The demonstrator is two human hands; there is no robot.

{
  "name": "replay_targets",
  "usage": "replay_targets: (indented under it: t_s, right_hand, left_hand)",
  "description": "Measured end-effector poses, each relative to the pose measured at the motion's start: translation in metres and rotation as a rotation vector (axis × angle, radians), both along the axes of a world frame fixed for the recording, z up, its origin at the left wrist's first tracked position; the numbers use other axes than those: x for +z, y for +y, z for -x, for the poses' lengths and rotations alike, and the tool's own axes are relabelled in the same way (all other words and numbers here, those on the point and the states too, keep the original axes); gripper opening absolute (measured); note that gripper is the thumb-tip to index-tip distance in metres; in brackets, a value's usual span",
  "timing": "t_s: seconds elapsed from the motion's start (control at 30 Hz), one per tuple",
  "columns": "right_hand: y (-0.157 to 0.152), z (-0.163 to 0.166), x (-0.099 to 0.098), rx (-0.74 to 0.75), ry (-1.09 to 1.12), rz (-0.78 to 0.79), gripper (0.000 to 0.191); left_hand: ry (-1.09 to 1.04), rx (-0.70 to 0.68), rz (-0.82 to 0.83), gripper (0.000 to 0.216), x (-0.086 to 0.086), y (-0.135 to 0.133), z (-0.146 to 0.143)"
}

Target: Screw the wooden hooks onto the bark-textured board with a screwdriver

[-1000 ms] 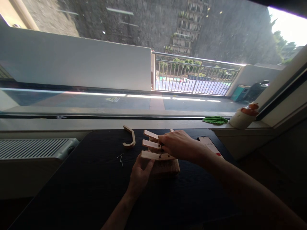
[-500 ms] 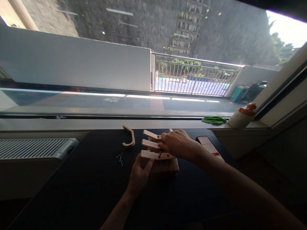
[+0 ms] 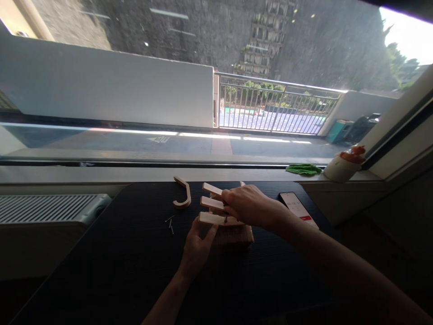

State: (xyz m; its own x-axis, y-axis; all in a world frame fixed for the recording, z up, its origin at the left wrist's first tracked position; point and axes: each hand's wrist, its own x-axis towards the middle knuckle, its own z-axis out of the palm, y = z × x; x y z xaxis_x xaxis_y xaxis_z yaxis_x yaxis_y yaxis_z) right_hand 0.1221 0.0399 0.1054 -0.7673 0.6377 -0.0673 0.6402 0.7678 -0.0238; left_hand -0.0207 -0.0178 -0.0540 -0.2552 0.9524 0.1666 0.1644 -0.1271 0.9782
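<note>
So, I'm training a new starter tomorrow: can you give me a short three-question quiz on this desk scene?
1. True or false: the phone lies left of the wooden rack.
2. What does the left hand touch? A the rack, B the phone, C a cup.
3. Fill in: the green cloth lies on the window ____.
Key: 1 false; 2 A; 3 sill.

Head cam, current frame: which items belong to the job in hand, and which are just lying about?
In hand: pale wooden rack with three flat pegs, left hand gripping its near end, right hand on top; likely parts: loose curved wooden hook, small thin fasteners on the black table.

Lying about: smartphone with lit screen; green cloth and white pot with orange top on the windowsill; white ribbed radiator.
</note>
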Motion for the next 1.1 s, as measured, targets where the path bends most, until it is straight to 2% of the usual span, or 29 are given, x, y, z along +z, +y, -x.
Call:
replay_targets:
  t_s: [0.4, 0.73, 1.1]
  right_hand:
    - [0.004, 0.000, -0.002, -0.159, -0.050, -0.006, 0.035]
    - [-0.005, -0.003, 0.007, 0.058, -0.055, 0.020, 0.031]
    - [0.004, 0.001, -0.008, -0.061, 0.029, -0.015, 0.032]
  left_hand:
    - [0.027, -0.006, -0.032, 0.035, -0.006, 0.000, 0.000]
    - [0.022, -0.022, -0.032, 0.035, -0.005, 0.000, 0.001]
    - [0.060, 0.000, -0.017, 0.036, -0.007, 0.001, 0.001]
